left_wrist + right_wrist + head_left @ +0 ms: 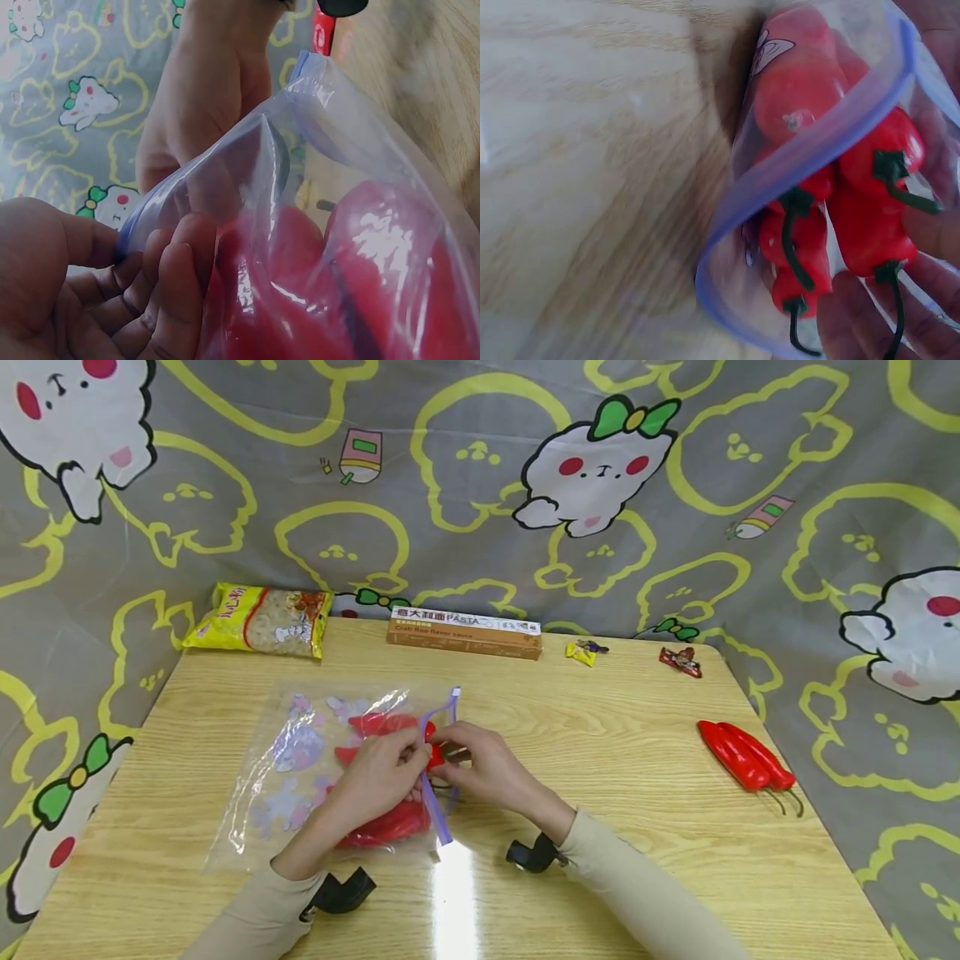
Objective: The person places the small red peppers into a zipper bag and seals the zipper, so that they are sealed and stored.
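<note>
Well, the left hand point(377, 777): thumb and fingertips clamped on the purple rim point(437, 814) of a clear zip bag point(238, 831), its other fingers curled beside the plastic.
Right hand point(493, 768): thumb and fingers closed about a red pepper point(870, 229) at the bag's mouth, green stem end outward.
Bag mouth: parted, facing the right hand, its rim a loose loop around the pepper ends.
Bagged peppers point(390, 827): several, glossy red, bunched toward the mouth, some green stems pointing out of it.
Bag: lying on the table, left of the middle, with bluish and pink cartoon prints on the plastic.
Sleeves point(648, 881): beige, a black fitting point(345, 893) at each wrist.
Loose peppers point(738, 758): two, side by side and touching, near the table's right edge, thin stems toward the person.
Back edge: from the left, a yellow food packet point(262, 622), a brown and white pasta box point(465, 635), a yellow and purple pair of sweets point(582, 652), and a red wrapped sweet point(681, 662) near the corner.
Table point(600, 718): pale wood grain, a bright streak of glare at the front.
Backdrop point(480, 468): grey cloth, yellow outlines, white cartoon animals wearing green bows.
</note>
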Available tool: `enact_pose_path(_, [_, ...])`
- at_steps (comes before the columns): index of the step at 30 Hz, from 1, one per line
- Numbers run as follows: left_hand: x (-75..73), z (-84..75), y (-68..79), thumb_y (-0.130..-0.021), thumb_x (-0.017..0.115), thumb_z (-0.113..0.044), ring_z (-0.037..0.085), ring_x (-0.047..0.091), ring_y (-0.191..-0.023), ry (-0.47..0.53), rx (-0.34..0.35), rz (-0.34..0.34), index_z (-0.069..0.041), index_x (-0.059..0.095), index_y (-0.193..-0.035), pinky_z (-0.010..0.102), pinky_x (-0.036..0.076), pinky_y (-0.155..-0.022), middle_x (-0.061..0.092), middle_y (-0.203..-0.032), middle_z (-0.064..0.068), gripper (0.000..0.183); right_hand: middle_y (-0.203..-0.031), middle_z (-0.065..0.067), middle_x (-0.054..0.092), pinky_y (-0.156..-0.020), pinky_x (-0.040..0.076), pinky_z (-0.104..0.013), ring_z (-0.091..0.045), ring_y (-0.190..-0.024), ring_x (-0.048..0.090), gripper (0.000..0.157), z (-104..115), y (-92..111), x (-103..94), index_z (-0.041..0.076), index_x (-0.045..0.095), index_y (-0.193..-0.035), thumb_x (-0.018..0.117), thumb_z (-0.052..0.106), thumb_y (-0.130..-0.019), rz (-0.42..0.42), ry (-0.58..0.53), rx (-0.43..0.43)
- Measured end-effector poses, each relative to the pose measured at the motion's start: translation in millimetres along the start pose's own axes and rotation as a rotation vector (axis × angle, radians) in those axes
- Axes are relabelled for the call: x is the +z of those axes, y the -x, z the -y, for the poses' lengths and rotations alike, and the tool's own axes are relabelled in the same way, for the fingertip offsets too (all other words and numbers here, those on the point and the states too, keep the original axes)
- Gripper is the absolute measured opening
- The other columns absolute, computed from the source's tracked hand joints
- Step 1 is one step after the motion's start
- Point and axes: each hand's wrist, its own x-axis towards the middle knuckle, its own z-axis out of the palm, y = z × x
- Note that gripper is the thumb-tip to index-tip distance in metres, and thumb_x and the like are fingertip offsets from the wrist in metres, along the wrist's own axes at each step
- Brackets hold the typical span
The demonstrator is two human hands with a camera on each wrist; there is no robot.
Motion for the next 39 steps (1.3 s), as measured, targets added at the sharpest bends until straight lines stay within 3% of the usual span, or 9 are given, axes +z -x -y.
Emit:
enact_pose_path(11, [-1.7, -2.1, 1.0, -0.093, 0.050, -0.017, 0.013, 0.059, -0.049, 0.005, -0.008, -0.014, -0.011, 0.052, -0.074, 0.028, 0.049, -0.048, 0.057, -0.056, 0.000, 0.020, -0.103, -0.008, 0.064, -0.074, 0.054, -0.028, -0.019, -0.090, 0.065, 0.022, 0, -13, 13.2, 0.004, 0.063, -0.105, 0.063, 0.006, -0.084, 0.046, -0.008, 0.051])
enact_pose_path(18, [-2.5, -0.5, 0.0, -0.094, 0.049, -0.018, 0.014, 0.058, -0.050, 0.016, -0.027, -0.016, -0.010, 0.054, -0.077, 0.029, 0.049, -0.048, 0.057, -0.058, 0.001, 0.019, -0.108, -0.008, 0.064, -0.077, 0.053, -0.032, -0.020, -0.093, 0.063, 0.029, -1, -1, -5.2, 0.004, 0.061, -0.113, 0.063, 0.015, -0.087, -0.021, 0.001, 0.042])
enact_pose_path(22, [-2.4, 0.2, -0.7, -0.093, 0.050, -0.018, 0.013, 0.059, -0.049, 0.016, -0.034, -0.021, -0.010, 0.052, -0.075, 0.029, 0.049, -0.048, 0.057, -0.057, 0.001, 0.020, -0.105, -0.010, 0.064, -0.074, 0.053, -0.035, -0.020, -0.089, 0.063, 0.027, -18, 22, -34.9, 0.002, 0.062, -0.110, 0.062, 0.017, -0.088, -0.140, 0.136, 0.076])
enact_pose_path(29, [-2.4, 1.3, -1.0, -0.093, 0.049, -0.018, 0.013, 0.059, -0.048, 0.010, -0.029, -0.028, -0.010, 0.051, -0.073, 0.029, 0.048, -0.046, 0.056, -0.057, 0.001, 0.022, -0.100, -0.019, 0.062, -0.074, 0.047, -0.049, -0.037, -0.089, 0.058, 0.025, -83, 88, -120.4, 0.000, 0.063, -0.104, 0.064, 0.013, -0.082, -0.400, 0.727, 0.241])
enact_pose_path(31, [-2.6, 1.6, -1.0, -0.093, 0.049, -0.019, 0.013, 0.059, -0.048, 0.009, -0.031, -0.028, -0.010, 0.051, -0.073, 0.028, 0.048, -0.046, 0.056, -0.057, 0.001, 0.022, -0.098, -0.024, 0.060, -0.071, 0.044, -0.053, -0.042, -0.086, 0.056, 0.028, -103, 111, -144.8, -0.003, 0.062, -0.103, 0.063, 0.011, -0.079, -0.449, 0.838, 0.301])
enact_pose_path(35, [-2.5, 2.0, -0.9, -0.094, 0.049, -0.019, 0.013, 0.059, -0.049, 0.006, -0.034, -0.025, -0.011, 0.051, -0.073, 0.028, 0.048, -0.046, 0.056, -0.057, 0.001, 0.022, -0.096, -0.032, 0.055, -0.061, 0.040, -0.058, -0.050, -0.080, 0.052, 0.033, -128, 156, -184.1, -0.006, 0.058, -0.106, 0.060, 0.009, -0.077, -0.477, 0.932, 0.478])
enact_pose_path(39, [-1.5, 2.6, -1.3, -0.093, 0.048, -0.020, 0.013, 0.059, -0.049, 0.015, -0.034, -0.027, -0.011, 0.051, -0.074, 0.029, 0.048, -0.047, 0.057, -0.058, 0.001, 0.022, -0.100, -0.036, 0.049, -0.061, 0.039, -0.060, -0.053, -0.083, 0.047, 0.039, -137, 187, -206.7, -0.009, 0.052, -0.111, 0.057, 0.013, -0.079, -0.420, 0.928, 0.698])
